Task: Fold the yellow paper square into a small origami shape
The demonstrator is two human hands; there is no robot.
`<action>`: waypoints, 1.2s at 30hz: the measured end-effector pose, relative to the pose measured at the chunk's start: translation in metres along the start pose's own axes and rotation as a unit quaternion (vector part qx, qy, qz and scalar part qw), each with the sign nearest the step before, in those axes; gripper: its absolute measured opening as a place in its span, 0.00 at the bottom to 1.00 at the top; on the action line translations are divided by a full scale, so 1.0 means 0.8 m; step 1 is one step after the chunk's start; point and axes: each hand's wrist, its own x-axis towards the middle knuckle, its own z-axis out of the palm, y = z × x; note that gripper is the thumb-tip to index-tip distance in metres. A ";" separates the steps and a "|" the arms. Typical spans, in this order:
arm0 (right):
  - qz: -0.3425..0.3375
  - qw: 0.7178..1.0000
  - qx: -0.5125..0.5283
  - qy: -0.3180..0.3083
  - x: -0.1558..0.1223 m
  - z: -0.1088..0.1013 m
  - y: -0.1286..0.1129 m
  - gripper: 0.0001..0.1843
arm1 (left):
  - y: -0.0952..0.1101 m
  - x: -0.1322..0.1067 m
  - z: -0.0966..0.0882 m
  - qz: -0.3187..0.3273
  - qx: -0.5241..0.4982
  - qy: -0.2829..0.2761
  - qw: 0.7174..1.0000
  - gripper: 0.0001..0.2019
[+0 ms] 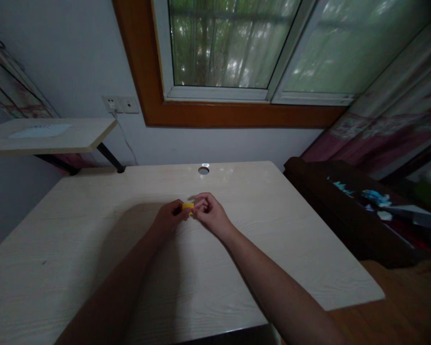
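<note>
A small yellow piece [187, 206] sits between both hands above the middle of the pale wooden table [93, 230]. My left hand [169, 218] is curled, its fingertips pinching the piece's left end. My right hand [210, 213] is also curled, fingers pressed on the piece's right end. Most of the piece is hidden by the fingers, so its shape is unclear.
A round cable hole [203, 169] lies near the table's far edge. A side shelf [46, 134] juts out at the left under a wall socket [121, 104]. At the right stands a dark bed frame [345, 211] with clutter; a window [233, 48] is ahead.
</note>
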 end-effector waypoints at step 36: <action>0.033 0.995 0.096 -0.006 0.003 0.000 -0.008 0.20 | 0.010 -0.001 0.001 -0.038 -0.099 0.003 0.994 0.13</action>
